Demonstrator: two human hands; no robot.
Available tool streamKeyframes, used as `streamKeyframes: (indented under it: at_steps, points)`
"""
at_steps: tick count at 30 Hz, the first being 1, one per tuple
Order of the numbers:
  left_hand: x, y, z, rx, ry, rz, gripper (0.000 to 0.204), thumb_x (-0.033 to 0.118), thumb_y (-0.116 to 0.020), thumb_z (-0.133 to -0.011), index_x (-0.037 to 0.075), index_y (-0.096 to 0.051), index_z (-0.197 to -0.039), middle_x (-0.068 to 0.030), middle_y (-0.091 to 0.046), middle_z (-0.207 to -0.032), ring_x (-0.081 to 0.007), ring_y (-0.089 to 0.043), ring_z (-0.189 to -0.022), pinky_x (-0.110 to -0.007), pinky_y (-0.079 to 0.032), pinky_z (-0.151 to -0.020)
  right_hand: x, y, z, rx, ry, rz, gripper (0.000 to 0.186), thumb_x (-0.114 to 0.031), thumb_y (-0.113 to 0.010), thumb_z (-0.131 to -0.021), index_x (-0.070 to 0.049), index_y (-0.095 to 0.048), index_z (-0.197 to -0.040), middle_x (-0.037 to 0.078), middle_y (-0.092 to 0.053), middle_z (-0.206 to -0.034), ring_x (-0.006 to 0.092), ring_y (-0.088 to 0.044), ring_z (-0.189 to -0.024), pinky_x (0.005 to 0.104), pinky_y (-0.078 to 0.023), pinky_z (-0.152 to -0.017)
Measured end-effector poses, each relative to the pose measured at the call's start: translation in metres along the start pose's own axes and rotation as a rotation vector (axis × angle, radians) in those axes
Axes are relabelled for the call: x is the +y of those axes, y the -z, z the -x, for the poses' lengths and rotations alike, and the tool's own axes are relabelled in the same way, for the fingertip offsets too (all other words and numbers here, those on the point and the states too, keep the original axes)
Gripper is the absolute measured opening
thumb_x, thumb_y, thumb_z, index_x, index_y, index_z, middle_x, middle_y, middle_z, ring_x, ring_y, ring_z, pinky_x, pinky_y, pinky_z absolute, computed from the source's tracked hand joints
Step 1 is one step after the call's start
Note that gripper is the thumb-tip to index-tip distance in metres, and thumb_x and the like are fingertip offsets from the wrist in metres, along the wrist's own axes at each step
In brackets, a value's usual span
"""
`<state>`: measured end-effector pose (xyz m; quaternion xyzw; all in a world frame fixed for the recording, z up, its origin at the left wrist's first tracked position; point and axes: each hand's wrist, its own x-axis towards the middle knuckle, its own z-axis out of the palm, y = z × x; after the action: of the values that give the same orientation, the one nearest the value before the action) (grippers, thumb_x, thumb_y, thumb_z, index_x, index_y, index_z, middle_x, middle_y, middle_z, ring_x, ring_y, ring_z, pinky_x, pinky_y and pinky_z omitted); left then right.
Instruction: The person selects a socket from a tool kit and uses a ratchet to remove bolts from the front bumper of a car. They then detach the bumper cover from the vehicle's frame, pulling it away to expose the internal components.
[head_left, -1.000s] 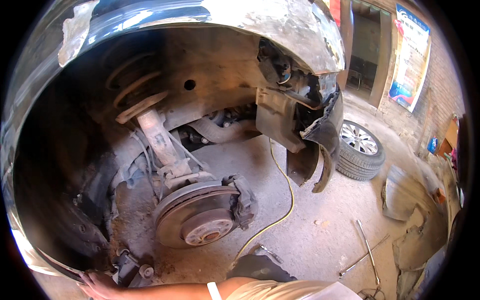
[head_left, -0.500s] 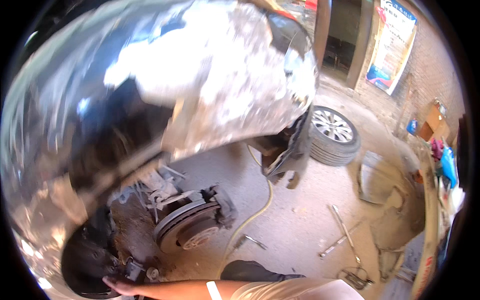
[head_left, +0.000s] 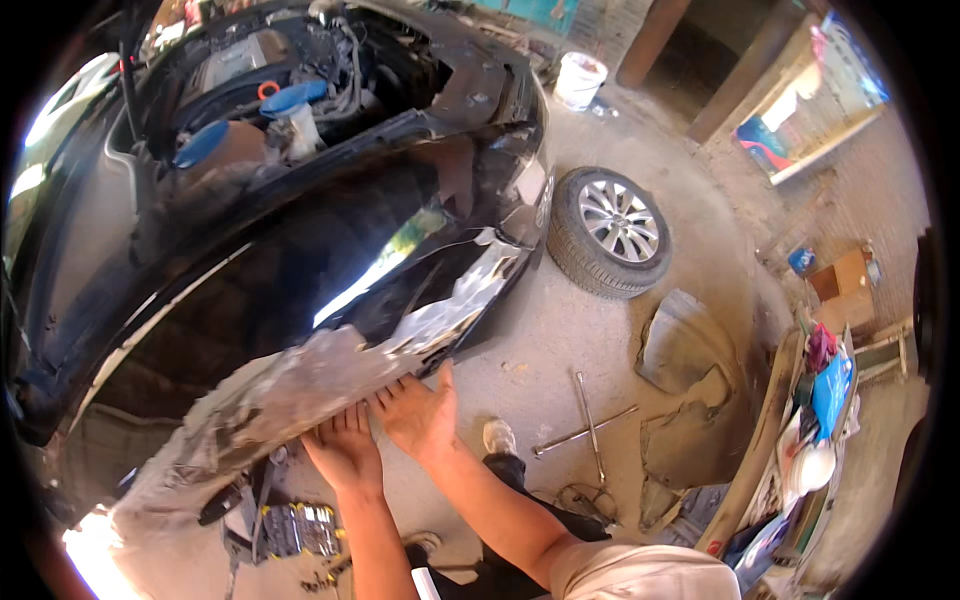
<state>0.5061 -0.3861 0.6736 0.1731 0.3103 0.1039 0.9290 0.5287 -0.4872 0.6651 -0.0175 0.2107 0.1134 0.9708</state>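
A black car fender [head_left: 290, 280] curves across the view, and its wheel-arch edge is a torn, grey-brown strip [head_left: 270, 395]. My left hand [head_left: 345, 455] is palm up below that edge, its fingers hooked under the lip and the tips hidden. Just to its right, my right hand [head_left: 418, 415] grips the same edge, palm up. Its thumb sticks out in front while the other fingertips go behind the metal. Below the fender at the left lies a tool set in a dark case [head_left: 300, 530].
Beyond my hands, a removed wheel [head_left: 620, 222] lies on the floor. Nearer are a cross wrench [head_left: 588, 428] and a dark, curved liner [head_left: 685, 345]. A cluttered bench [head_left: 760, 450] runs along the right, and a white bucket [head_left: 580, 80] stands far back. The engine bay [head_left: 270, 90] is uncovered.
My right arm, stretched toward the lower left before, has come back to the fender edge. My left hand has come into view beside it. The view has shifted, showing the engine bay.
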Motion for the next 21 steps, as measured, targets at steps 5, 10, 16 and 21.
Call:
streamKeyframes:
  at_steps: [5,10,16,21]
  points:
    - [-0.025,-0.007,-0.032,-0.414,-0.018,0.276,0.04,0.032,-0.045,-0.102,0.003,-0.056,-0.128,-0.0124,-0.058,-0.133,-0.0301,-0.053,-0.122,-0.05,-0.039,-0.11,-0.047,-0.01,-0.028,-0.114,-0.156,-0.155,0.082,-0.076,-0.035,-0.09,-0.014,-0.039,-0.144,0.01,-0.042,-0.144,0.0285,-0.04,-0.131,0.049,-0.031,-0.111]
    - [-0.044,-0.029,-0.015,-0.304,-0.16,0.241,0.037,0.027,-0.045,-0.102,0.005,-0.057,-0.128,-0.0113,-0.06,-0.131,-0.029,-0.057,-0.118,-0.049,-0.043,-0.106,-0.058,-0.024,-0.041,0.029,-0.165,-0.123,0.06,-0.068,-0.042,-0.093,-0.017,-0.056,-0.121,0.003,-0.057,-0.123,0.0254,-0.051,-0.117,0.0479,-0.042,-0.103]
    - [-0.061,-0.028,-0.008,-0.331,-0.282,0.201,0.037,0.029,-0.042,-0.103,0.006,-0.057,-0.129,-0.0101,-0.06,-0.132,-0.0285,-0.056,-0.12,-0.047,-0.045,-0.104,-0.077,-0.007,-0.043,-0.057,-0.308,-0.083,0.057,-0.069,-0.043,-0.092,-0.019,-0.059,-0.115,-0.001,-0.061,-0.113,0.0217,-0.058,-0.106,0.0432,-0.048,-0.095]
    - [-0.074,-0.049,0.005,-0.062,-0.398,0.176,0.037,0.029,-0.038,-0.105,0.006,-0.056,-0.128,-0.0099,-0.062,-0.129,-0.0271,-0.058,-0.118,-0.045,-0.049,-0.1,-0.085,-0.018,-0.036,0.01,-0.357,-0.017,0.055,-0.067,-0.043,-0.093,-0.019,-0.058,-0.114,-0.002,-0.062,-0.11,0.0201,-0.059,-0.103,0.0407,-0.049,-0.092]
